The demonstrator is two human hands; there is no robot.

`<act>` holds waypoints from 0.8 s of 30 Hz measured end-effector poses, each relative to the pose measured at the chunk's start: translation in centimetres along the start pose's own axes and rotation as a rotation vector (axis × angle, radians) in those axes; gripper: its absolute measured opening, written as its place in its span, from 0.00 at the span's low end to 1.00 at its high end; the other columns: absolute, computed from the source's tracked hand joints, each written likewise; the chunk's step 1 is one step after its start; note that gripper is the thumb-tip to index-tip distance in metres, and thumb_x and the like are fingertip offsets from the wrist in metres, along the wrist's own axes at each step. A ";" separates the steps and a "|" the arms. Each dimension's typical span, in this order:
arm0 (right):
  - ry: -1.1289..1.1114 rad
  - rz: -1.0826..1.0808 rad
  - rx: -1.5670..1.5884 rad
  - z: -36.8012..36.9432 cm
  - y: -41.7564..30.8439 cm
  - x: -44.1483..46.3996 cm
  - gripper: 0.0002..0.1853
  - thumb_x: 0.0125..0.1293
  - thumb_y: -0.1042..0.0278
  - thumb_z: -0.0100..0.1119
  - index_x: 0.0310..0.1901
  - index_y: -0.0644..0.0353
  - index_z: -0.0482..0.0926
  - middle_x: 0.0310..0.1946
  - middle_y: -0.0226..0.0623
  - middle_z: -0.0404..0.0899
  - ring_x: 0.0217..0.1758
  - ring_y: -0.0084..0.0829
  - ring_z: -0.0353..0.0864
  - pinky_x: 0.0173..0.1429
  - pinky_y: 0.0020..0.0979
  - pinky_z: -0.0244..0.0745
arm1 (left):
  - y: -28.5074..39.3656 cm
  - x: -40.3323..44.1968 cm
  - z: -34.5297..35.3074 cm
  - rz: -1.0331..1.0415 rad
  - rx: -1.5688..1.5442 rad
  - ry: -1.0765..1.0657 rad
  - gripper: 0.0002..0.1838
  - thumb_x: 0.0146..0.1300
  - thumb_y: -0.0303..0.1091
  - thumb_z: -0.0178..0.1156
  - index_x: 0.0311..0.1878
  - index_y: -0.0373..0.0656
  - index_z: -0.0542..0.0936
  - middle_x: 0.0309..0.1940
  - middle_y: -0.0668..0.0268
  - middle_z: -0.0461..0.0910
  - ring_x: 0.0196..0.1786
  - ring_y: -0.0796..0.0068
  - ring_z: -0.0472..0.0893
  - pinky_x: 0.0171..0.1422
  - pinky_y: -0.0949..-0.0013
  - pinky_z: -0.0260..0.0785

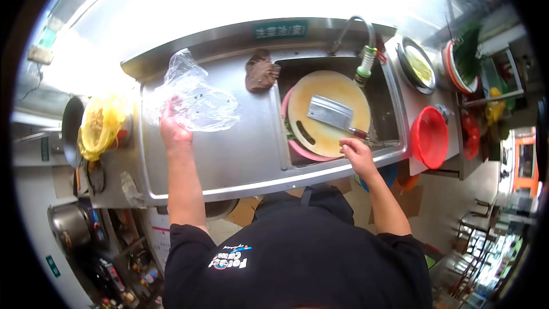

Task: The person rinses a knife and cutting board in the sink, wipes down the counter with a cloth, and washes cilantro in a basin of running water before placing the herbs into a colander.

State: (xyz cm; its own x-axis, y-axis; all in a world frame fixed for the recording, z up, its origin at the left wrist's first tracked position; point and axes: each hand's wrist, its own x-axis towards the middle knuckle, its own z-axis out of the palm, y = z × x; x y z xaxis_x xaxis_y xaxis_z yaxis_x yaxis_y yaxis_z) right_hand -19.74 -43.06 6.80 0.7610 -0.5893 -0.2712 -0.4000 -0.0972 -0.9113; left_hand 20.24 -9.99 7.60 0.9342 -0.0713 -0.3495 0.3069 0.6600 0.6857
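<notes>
My left hand [174, 126] holds a crumpled clear plastic bag [197, 100] over the steel counter, left of the sink. Its fingers are partly hidden by the plastic. My right hand [355, 153] is closed in front of the sink's near edge, close to the cleaver's handle but apart from it; whether anything is between the fingertips is too small to tell. The cleaver [330, 112] lies flat on a round cutting board [306, 88], which rests on a pink basin [309, 153] in the sink. A brown cloth [262, 72] lies at the sink's left edge.
A faucet [366, 63] arches over the sink's back right. To the right stand a red basket [430, 137] and a metal bowl [406, 51] with pale green contents. A yellow bag [102, 123] sits at the far left, near a dark pan [72, 120].
</notes>
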 end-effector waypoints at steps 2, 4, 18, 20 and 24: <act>0.027 0.013 -0.010 -2.2 2.7 0.3 0.11 0.69 0.71 0.56 0.48 0.68 0.81 0.40 0.36 0.82 0.41 0.25 0.82 0.47 0.27 0.77 | -1.2 0.3 2.1 0.053 -0.037 -0.026 0.15 0.72 0.31 0.53 0.57 0.34 0.76 0.51 0.57 0.82 0.52 0.62 0.82 0.60 0.58 0.75; 0.122 -0.015 -0.206 -4.7 4.9 0.7 0.12 0.66 0.70 0.58 0.47 0.67 0.82 0.40 0.40 0.83 0.43 0.30 0.83 0.50 0.30 0.77 | -1.7 0.0 5.1 0.104 0.012 -0.040 0.18 0.72 0.33 0.54 0.60 0.33 0.74 0.54 0.56 0.80 0.55 0.61 0.81 0.63 0.58 0.73; -0.109 -0.173 -0.924 -7.3 14.6 11.8 0.21 0.54 0.67 0.69 0.50 0.60 0.78 0.48 0.45 0.78 0.54 0.47 0.76 0.58 0.44 0.73 | -23.4 -14.9 6.3 -0.634 0.661 -0.162 0.15 0.67 0.35 0.62 0.53 0.38 0.77 0.47 0.58 0.82 0.47 0.64 0.83 0.53 0.62 0.78; -0.168 -0.216 -0.987 -7.4 15.2 12.4 0.19 0.53 0.68 0.69 0.47 0.60 0.78 0.46 0.47 0.78 0.53 0.49 0.77 0.56 0.45 0.74 | -29.5 -17.4 3.9 -0.766 0.862 -0.057 0.21 0.68 0.35 0.61 0.60 0.35 0.73 0.48 0.58 0.81 0.46 0.66 0.82 0.53 0.65 0.76; -0.202 -0.313 -0.979 -8.3 16.4 13.5 0.14 0.54 0.69 0.65 0.43 0.60 0.77 0.41 0.45 0.78 0.49 0.49 0.78 0.51 0.47 0.75 | -35.0 -18.1 4.5 -0.672 0.993 0.131 0.21 0.67 0.33 0.60 0.61 0.37 0.72 0.53 0.57 0.78 0.45 0.67 0.79 0.53 0.62 0.74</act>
State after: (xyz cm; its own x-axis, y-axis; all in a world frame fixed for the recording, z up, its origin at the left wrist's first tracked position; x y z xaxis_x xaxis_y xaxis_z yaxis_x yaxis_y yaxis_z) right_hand -20.27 -59.23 -9.28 0.9372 -0.2893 -0.1951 -0.3401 -0.8823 -0.3254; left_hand -6.61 -35.17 -7.16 0.5263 -0.0657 -0.8477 0.7844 -0.3472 0.5139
